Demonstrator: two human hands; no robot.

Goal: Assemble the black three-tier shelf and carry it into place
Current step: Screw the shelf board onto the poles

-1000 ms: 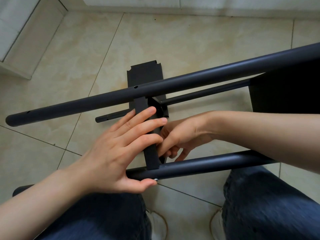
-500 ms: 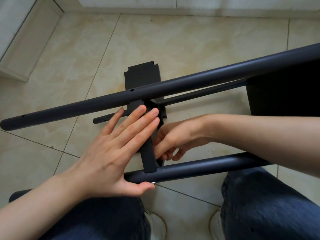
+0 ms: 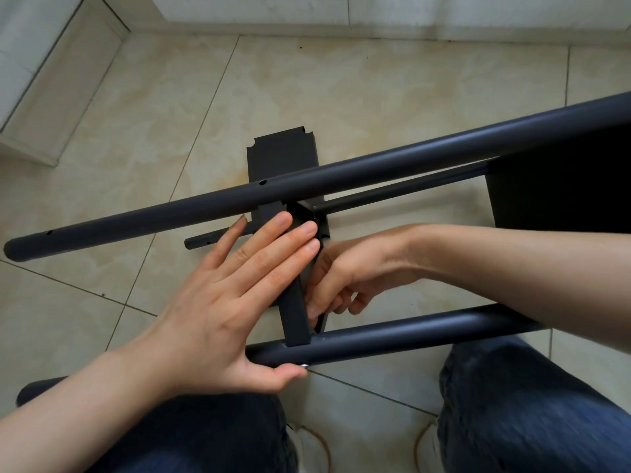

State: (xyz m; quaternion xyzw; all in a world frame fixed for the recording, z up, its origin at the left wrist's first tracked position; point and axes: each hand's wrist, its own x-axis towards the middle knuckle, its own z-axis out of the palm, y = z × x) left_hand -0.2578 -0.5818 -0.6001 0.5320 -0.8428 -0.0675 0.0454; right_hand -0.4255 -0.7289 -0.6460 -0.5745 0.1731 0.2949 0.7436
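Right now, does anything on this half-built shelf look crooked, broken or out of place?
Nothing looks broken or spilled. The upper tube shows two empty screw holes, normal mid-assembly. The left hand presses flat on the shelf panel; the right hand curls beside it.

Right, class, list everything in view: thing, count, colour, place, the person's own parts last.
far thick tube: one, black, slanting across the middle
near thick tube: one, black, above the knees
thin tube: one, black, beneath the far tube
shelf panel: one, black, between the thick tubes
second panel: one, black, right edge
floor tiles: beige, throughout
shoes: two, white, bottom centre
jeans: dark blue, both legs, bottom
left hand: flat on the shelf panel
right hand: fingers curled beside the panel
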